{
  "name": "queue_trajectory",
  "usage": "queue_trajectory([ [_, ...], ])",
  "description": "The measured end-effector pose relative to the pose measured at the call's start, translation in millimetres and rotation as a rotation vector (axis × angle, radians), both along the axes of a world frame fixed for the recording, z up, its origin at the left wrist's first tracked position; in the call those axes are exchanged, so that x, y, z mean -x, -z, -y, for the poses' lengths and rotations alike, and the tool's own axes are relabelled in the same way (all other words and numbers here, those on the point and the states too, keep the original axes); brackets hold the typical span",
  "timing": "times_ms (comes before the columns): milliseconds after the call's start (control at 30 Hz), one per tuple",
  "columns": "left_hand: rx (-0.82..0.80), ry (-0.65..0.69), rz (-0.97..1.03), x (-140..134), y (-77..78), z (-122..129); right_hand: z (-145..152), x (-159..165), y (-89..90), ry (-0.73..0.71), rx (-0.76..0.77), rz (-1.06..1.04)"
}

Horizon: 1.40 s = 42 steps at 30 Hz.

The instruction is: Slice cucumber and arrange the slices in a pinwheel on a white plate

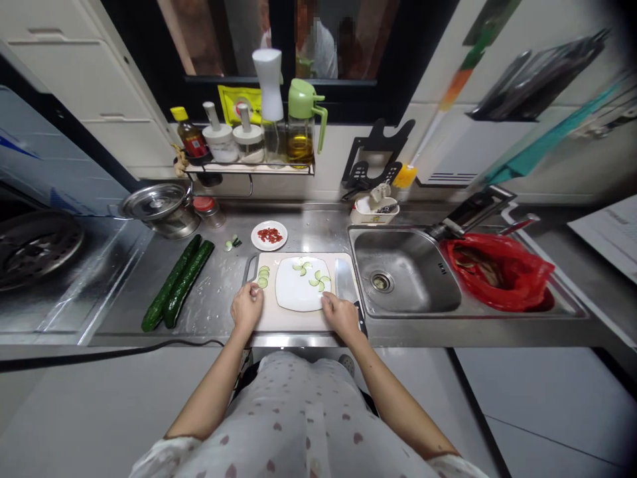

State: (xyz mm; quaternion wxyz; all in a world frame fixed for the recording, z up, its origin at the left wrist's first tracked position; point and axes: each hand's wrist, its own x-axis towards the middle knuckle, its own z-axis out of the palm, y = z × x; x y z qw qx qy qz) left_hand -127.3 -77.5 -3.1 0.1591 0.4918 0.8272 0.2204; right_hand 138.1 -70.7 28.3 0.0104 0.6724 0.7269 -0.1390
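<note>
A white square plate (293,292) lies on a pale cutting board (298,322). Two flower-like fans of thin cucumber slices (318,281) are laid out on it. My right hand (342,315) is closed in a pinch at the plate's lower right edge, beside the nearer fan; what is between its fingertips is hidden. On the board's left side, my left hand (247,308) has its fingers curled together just below a short row of cucumber slices (263,276). Whether it holds anything does not show. A kitchen knife (343,279) rests along the board's right side, its dark handle partly behind my right hand.
Two whole cucumbers (182,285) lie at the left. Behind the board are a small dish of chopped red pieces (269,236) and cucumber ends (231,243). A sink (408,272) and red plastic bag (497,272) are on the right. A condiment rack (249,168) hangs above.
</note>
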Motion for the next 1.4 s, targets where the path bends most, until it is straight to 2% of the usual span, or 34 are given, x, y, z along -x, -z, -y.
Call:
queue_trajectory([
  [133, 0.053, -0.073, -0.035, 10, -2.7, -12, -1, -1, -2.3, 0.005, -0.022, -0.014],
  [433, 0.106, -0.049, -0.109, 4, 4.8, -25, -1, -3, -1.9, 0.022, -0.038, -0.032],
  [933, -0.012, -0.074, 0.019, -5, 5.2, -24, -2, -1, -2.7, 0.020, -0.039, -0.044],
  [1067, -0.116, -0.103, 0.191, 1, 8.9, -26, -2, -1, -2.7, 0.023, -0.058, -0.077],
  [1167, -0.206, -0.095, 0.431, 3, 7.2, -29, -3, 0, -4.3, 0.025, -0.070, -0.131],
  [1333, -0.273, 0.000, 0.876, -5, -8.7, -31, -13, 11, -15.6, -0.021, -0.143, -0.379],
  [1400, -0.249, 0.063, 0.993, -12, -18.1, -29, -18, 20, -22.4, -0.102, -0.189, -0.515],
])
